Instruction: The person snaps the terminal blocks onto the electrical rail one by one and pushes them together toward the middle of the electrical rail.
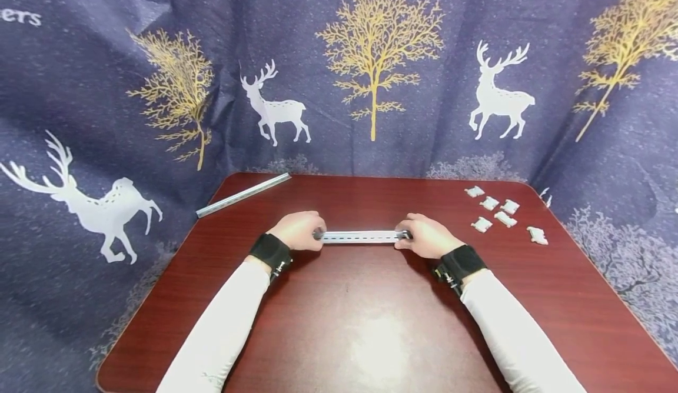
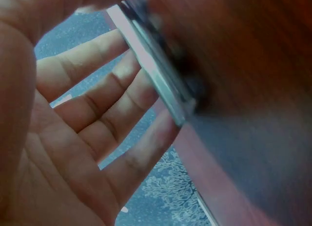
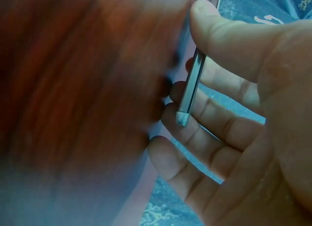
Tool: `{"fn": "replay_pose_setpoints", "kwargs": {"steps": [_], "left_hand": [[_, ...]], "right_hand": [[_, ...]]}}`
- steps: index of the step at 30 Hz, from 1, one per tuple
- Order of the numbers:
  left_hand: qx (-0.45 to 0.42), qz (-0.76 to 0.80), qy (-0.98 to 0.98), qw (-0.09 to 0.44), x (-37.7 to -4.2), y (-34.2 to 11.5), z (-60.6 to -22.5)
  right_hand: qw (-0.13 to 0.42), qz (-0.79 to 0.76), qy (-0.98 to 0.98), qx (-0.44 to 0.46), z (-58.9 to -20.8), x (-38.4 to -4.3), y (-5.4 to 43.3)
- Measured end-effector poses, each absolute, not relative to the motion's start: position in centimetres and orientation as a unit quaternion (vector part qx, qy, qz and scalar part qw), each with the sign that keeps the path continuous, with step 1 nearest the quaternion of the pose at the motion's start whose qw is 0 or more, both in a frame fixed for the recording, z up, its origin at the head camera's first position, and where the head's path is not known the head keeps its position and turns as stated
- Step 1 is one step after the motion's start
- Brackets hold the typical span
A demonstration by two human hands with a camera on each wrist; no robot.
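A short slotted metal DIN rail (image 1: 362, 237) lies level between both hands, over the middle of the table. My left hand (image 1: 298, 231) grips its left end; in the left wrist view the fingertips (image 2: 163, 126) press along one edge of the rail (image 2: 151, 65). At the other end, my right hand (image 1: 428, 237) holds the rail between thumb and fingers. The right wrist view shows the thumb (image 3: 209, 26) on top and the rail's cut end (image 3: 182, 119) poking out past it. Whether the rail touches the table is hard to tell.
A longer slotted rail (image 1: 243, 195) lies slantwise at the table's back left edge. Several small white plastic pieces (image 1: 505, 219) are scattered at the back right, one apart from the others. The reddish-brown table (image 1: 339, 316) is bordered behind by a patterned blue curtain (image 1: 344, 157).
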State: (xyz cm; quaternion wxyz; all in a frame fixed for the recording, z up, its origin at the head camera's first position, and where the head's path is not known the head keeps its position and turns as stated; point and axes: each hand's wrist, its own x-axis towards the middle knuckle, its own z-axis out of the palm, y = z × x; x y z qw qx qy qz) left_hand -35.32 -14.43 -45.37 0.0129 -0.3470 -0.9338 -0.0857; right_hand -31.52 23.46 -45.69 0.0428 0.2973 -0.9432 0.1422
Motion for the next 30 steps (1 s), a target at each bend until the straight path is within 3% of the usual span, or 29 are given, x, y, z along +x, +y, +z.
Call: {"fn": "replay_pose_setpoints", "kwargs": {"steps": [30], "left_hand": [[-0.34,-0.131,-0.931,0.005,-36.9,-14.7,-45.7]], "right_hand": [[0.053,0.151,-0.949,0.271,-46.4,-32.6,25.0]]}}
